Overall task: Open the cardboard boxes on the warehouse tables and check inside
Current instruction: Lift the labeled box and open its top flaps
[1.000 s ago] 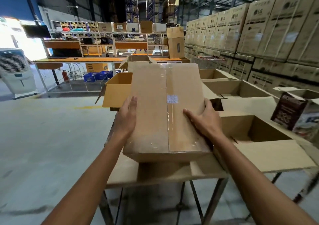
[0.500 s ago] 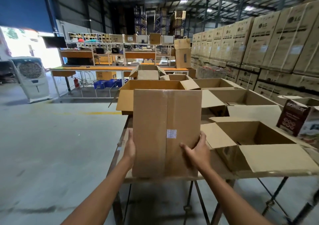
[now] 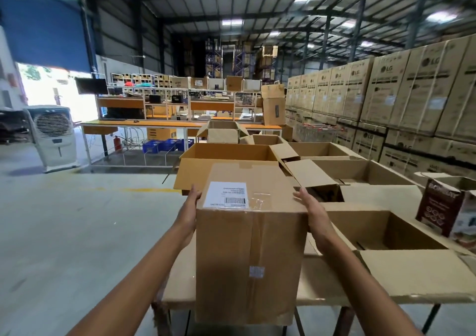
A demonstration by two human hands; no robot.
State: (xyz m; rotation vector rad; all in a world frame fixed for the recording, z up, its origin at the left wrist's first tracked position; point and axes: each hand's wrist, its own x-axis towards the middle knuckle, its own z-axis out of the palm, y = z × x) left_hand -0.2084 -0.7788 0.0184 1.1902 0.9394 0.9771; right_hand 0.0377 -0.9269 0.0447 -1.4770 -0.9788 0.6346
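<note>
The sealed cardboard box [image 3: 247,245] is stood upright at the near edge of the counter [image 3: 180,284]. It is pressed between the left hand [image 3: 189,206] and the right hand [image 3: 313,214], fingers straight against its upper sides.

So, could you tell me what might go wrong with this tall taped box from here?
The tall box sits at the near edge of the table, steadied by the left hand and right hand flat on its sides; it could tip or slide off. The open flap beside it could snag it.
</note>
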